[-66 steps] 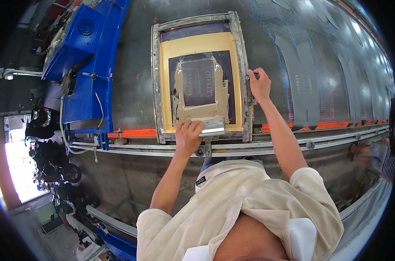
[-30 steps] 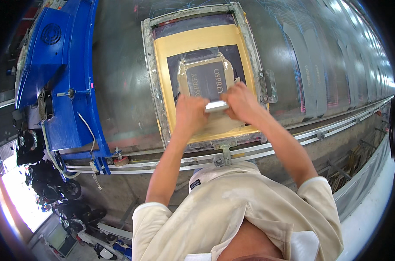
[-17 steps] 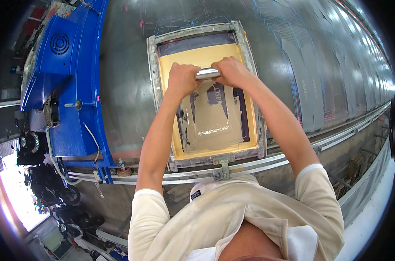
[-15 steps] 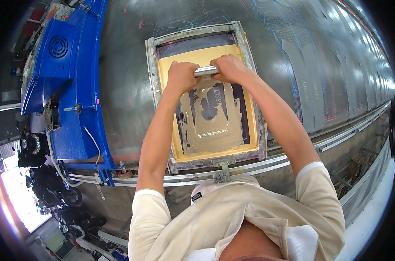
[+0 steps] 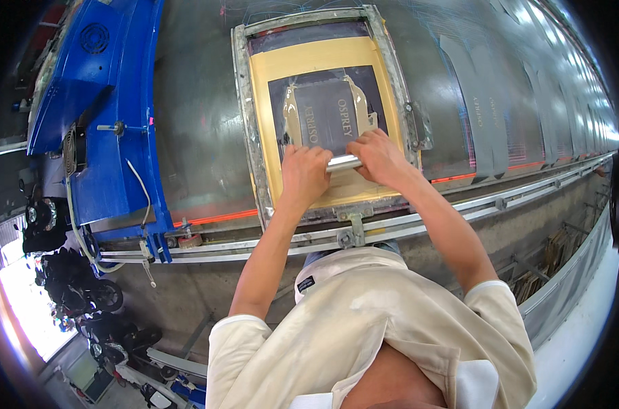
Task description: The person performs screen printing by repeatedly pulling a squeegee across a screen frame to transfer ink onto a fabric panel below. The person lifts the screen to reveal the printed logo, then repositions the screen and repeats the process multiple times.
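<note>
My left hand (image 5: 306, 176) and my right hand (image 5: 383, 160) are both closed around a squeegee, its silvery handle (image 5: 343, 163) showing between them. The squeegee rests across the near part of a screen-printing frame (image 5: 242, 116), and its blade is mostly hidden by my hands. Yellow-tan tape (image 5: 302, 61) borders the dark mesh (image 5: 330, 102), where pale lettering shows. Streaks of beige ink (image 5: 357, 102) run along both sides of the wiped strip. The frame lies flat on a long grey table (image 5: 193, 136).
A blue machine (image 5: 122, 157) stands on the left with a white cable hanging from it. A metal rail (image 5: 446, 215) runs along the table's near edge, with a bracket (image 5: 352, 228) at the frame. Grey cut pieces (image 5: 469, 102) lie to the right. Motorcycles (image 5: 74, 279) are parked at lower left.
Both hands have drawn the squeegee toward me, from the far part of the mesh to the near part. The ink in the middle is wiped away, uncovering the lettering.
</note>
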Tool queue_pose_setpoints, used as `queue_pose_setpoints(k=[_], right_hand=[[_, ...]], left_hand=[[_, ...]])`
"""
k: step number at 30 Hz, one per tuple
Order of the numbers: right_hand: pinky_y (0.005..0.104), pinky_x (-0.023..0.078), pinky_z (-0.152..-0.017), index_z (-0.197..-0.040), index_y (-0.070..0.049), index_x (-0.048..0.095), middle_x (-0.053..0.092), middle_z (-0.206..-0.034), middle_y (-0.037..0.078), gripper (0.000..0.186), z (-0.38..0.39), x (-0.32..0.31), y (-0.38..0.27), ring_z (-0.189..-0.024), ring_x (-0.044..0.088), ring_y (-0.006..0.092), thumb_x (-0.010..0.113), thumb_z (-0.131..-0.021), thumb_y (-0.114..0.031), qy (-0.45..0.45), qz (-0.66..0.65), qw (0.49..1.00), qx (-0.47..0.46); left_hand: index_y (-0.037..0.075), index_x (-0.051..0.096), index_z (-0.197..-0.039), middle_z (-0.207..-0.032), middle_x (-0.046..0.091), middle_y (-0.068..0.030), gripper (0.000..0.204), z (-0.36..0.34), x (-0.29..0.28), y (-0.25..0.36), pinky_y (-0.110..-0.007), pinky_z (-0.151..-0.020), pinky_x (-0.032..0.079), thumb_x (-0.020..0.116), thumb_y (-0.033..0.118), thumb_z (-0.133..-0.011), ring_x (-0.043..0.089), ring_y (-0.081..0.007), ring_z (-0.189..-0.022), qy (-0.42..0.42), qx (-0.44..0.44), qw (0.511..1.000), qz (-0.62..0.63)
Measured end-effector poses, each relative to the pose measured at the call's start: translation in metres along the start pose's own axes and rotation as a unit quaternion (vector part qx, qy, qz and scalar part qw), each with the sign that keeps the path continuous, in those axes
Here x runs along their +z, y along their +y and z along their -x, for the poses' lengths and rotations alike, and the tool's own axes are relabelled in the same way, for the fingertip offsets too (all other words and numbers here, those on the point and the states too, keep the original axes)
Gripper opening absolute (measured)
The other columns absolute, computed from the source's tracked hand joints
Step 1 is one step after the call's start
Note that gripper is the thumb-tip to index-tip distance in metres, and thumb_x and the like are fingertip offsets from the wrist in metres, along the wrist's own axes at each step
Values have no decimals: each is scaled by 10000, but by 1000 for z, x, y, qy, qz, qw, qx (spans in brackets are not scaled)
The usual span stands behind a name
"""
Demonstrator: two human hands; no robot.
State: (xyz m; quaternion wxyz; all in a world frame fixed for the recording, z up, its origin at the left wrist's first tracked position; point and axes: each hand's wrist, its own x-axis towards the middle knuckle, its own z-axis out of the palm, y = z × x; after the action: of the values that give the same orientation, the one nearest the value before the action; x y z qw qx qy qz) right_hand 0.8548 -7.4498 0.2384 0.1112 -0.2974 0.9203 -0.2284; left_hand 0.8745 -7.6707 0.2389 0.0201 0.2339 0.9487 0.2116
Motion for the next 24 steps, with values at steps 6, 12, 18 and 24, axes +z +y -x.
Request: queue_pose_setpoints(k=[6,12,18,24], right_hand=[[453,479,-995,-1291,-71,661,693,-1208,186,563,12,-27,21,-1153,620,365,756,-883,-447,156,-135,969,135],[473,505,-907,-1067,-73,690,715,-1096,231,356,19,-16,111,-1066,660,417,670,-943,-407,290,-100,841,446],[473,501,-725,-997,-71,677,704,-852,211,324,22,16,131,-809,682,417,702,-936,-388,371,-167,829,385],[492,513,-764,-1000,-69,669,710,-878,221,249,24,0,114,-891,678,465,695,-938,-309,383,-209,818,375]], left_hand=[[114,737,-1017,-976,724,-58,356,20,-17,16,-428,-885,476,798,79,-668,684,-267,-918,1,-29,1000,8],[121,744,-1034,-1031,744,-46,376,58,0,22,-403,-850,496,813,96,-666,697,-260,-947,-25,54,998,-34],[151,777,-908,-816,735,-48,276,-13,-35,-4,-395,-704,512,821,102,-640,696,-271,-774,-45,59,997,14],[125,776,-903,-867,729,-85,223,-108,-54,-41,-407,-713,541,768,138,-681,688,-310,-790,23,66,997,44]])
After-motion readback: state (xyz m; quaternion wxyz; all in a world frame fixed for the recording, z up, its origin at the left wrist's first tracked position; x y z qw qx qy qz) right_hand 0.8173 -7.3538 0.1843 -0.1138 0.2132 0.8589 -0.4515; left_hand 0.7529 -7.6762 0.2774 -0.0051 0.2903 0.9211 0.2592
